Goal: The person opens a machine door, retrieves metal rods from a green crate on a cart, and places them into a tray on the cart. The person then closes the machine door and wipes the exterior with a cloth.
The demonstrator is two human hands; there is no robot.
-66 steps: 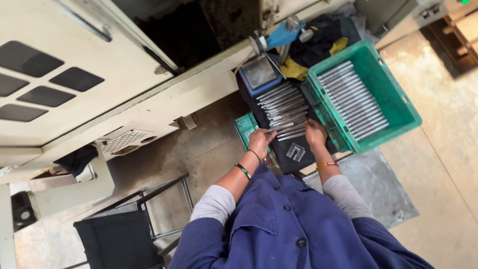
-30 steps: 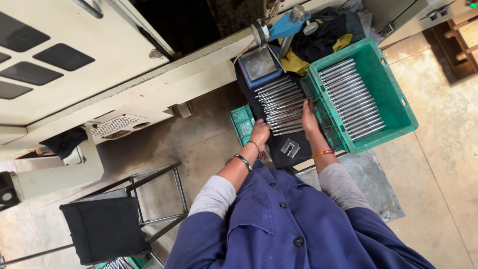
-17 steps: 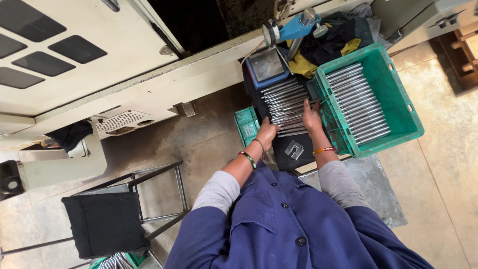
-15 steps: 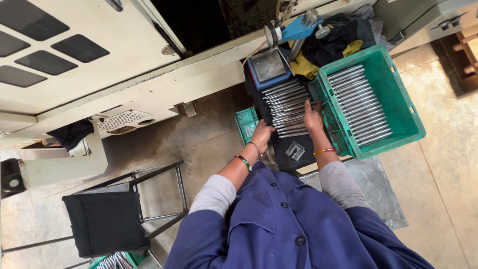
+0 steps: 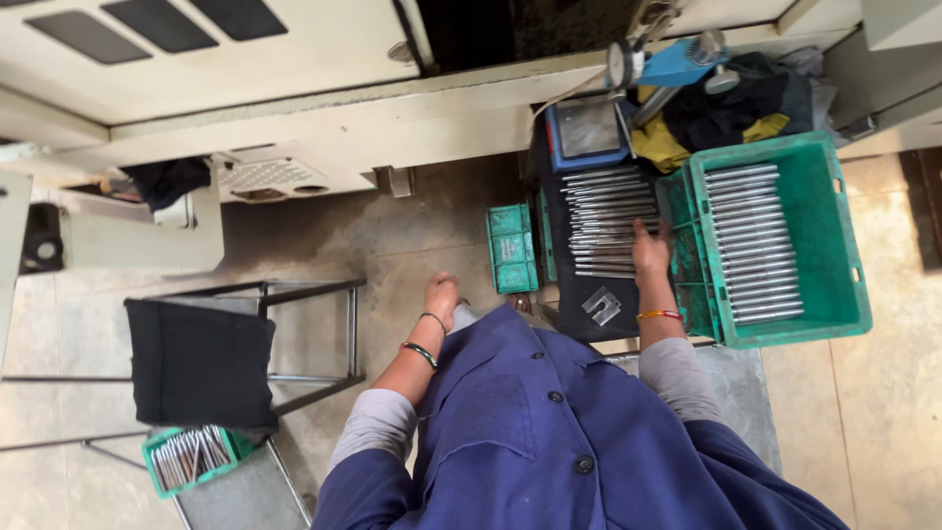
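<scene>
Resting flat and open on the row of metal rods (image 5: 601, 221) at upper centre, the right hand (image 5: 650, 253) sorts them; the left hand (image 5: 441, 293), loosely curled and empty, hangs mid-frame. Shifting rods to the green crate (image 5: 850, 257) seems next.

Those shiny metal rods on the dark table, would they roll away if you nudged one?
Probably yes: the metal rods look round and smooth, lying side by side in a loose row. They look straight and solid, so likely stiff and heavy for their size. The right hand rests at the row's edge, which may check any rolling there.
</scene>
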